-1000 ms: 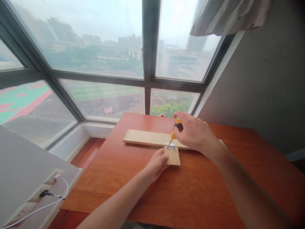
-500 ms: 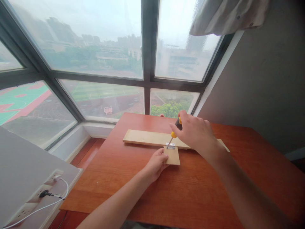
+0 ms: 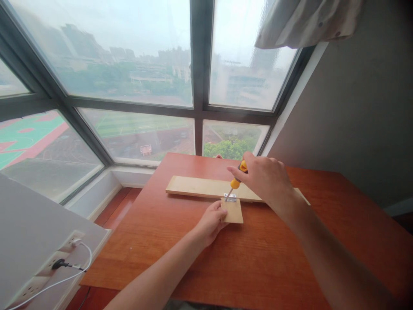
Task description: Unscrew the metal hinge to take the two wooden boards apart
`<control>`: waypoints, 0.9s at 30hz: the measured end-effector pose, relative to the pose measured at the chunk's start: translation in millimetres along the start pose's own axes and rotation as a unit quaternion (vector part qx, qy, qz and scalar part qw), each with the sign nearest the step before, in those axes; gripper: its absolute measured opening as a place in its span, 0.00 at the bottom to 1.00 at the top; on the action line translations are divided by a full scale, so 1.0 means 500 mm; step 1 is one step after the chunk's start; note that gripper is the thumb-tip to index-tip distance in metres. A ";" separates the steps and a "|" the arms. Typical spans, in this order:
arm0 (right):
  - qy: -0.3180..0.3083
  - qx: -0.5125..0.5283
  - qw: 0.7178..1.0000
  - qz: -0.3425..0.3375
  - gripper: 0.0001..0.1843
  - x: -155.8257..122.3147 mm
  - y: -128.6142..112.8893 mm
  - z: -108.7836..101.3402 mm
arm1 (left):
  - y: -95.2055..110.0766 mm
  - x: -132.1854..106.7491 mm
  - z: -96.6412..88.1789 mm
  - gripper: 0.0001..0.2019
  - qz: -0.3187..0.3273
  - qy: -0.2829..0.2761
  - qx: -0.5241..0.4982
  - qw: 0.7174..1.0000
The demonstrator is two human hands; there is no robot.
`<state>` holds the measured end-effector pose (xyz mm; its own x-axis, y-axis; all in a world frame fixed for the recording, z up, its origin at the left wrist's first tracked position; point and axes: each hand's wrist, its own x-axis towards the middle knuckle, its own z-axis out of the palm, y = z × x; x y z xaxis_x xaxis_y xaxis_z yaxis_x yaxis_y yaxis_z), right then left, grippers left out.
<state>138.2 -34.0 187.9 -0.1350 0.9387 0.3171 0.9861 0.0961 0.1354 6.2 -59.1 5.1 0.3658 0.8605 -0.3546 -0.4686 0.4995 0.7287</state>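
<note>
My right hand (image 3: 264, 174) is closed round the yellow and black handle of a screwdriver (image 3: 235, 183). Its shaft slants down to the left, and the tip meets a small silver hinge (image 3: 231, 198). One leaf of the hinge lies on a small square wooden board (image 3: 234, 212), the other on a long pale plank (image 3: 196, 186) behind it. My left hand (image 3: 211, 221) grips the small board by its left edge, thumb on top and fingers underneath. Any screw under the tip is too small to make out.
The reddish-brown table (image 3: 155, 249) carries the plank across its middle. Large windows (image 3: 135, 129) rise behind the table, with a grey wall (image 3: 361, 112) at the right. A white cable (image 3: 90, 254) and a black plug (image 3: 60, 263) sit in wall sockets at lower left.
The screwdriver handle has turned in my right hand, showing more yellow, and my right thumb has shifted slightly left and straightened. My left hand and the boards stay in place.
</note>
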 end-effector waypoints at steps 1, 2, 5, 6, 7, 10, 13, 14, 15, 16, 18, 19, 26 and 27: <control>0.001 0.002 1.000 0.001 0.27 0.000 -0.001 0.001 | -0.001 0.001 -0.001 0.16 0.000 -0.002 -0.002 1.000; 0.001 0.004 1.000 0.001 0.28 0.000 -0.001 0.001 | -0.001 0.001 -0.001 0.16 0.001 -0.003 -0.003 1.000; 0.006 0.011 1.000 0.001 0.28 0.000 -0.001 0.001 | 0.000 0.000 0.000 0.17 -0.001 -0.002 -0.002 1.000; 0.006 0.016 1.000 -0.002 0.27 -0.001 0.000 0.000 | 0.001 -0.001 0.001 0.17 -0.001 0.000 -0.001 1.000; 0.004 0.025 1.000 -0.006 0.25 -0.002 0.000 0.000 | 0.003 -0.002 0.002 0.17 -0.001 0.002 0.001 1.000; -0.011 0.081 0.996 -0.029 0.18 -0.005 0.001 -0.002 | 0.005 -0.005 0.005 0.17 -0.001 0.004 0.004 1.000; -0.031 0.150 0.986 -0.058 0.14 -0.007 0.003 -0.002 | 0.005 -0.004 0.005 0.16 0.002 0.000 0.002 1.000; -0.034 0.169 0.983 -0.066 0.13 -0.007 0.003 -0.002 | 0.004 -0.003 0.004 0.16 0.003 -0.001 0.001 1.000; -0.035 0.183 0.980 -0.072 0.13 -0.006 0.004 -0.001 | 0.003 -0.003 0.003 0.15 0.003 -0.002 0.000 1.000; -0.032 0.192 0.978 -0.073 0.12 -0.006 0.004 -0.001 | 0.003 -0.003 0.003 0.15 0.003 -0.002 -0.001 1.000; -0.031 0.193 0.979 -0.062 0.12 -0.005 0.005 -0.001 | 0.003 -0.003 0.003 0.15 0.002 -0.004 -0.002 1.000; -0.034 0.191 0.980 -0.054 0.13 -0.005 0.005 -0.001 | 0.003 -0.004 0.004 0.15 0.002 -0.003 -0.002 1.000; -0.037 0.198 0.979 -0.040 0.13 -0.008 0.001 0.002 | 0.008 -0.009 0.009 0.15 0.002 0.003 0.003 1.000; -0.032 0.193 0.980 -0.037 0.15 -0.008 0.001 0.004 | 0.009 -0.010 0.009 0.15 0.002 0.005 0.005 1.000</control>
<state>139.6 -37.0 185.1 -0.2145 0.9420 0.2580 0.9382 0.2721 -0.2137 6.2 -61.6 12.6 0.3566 0.8634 -0.3570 -0.4626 0.4952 0.7354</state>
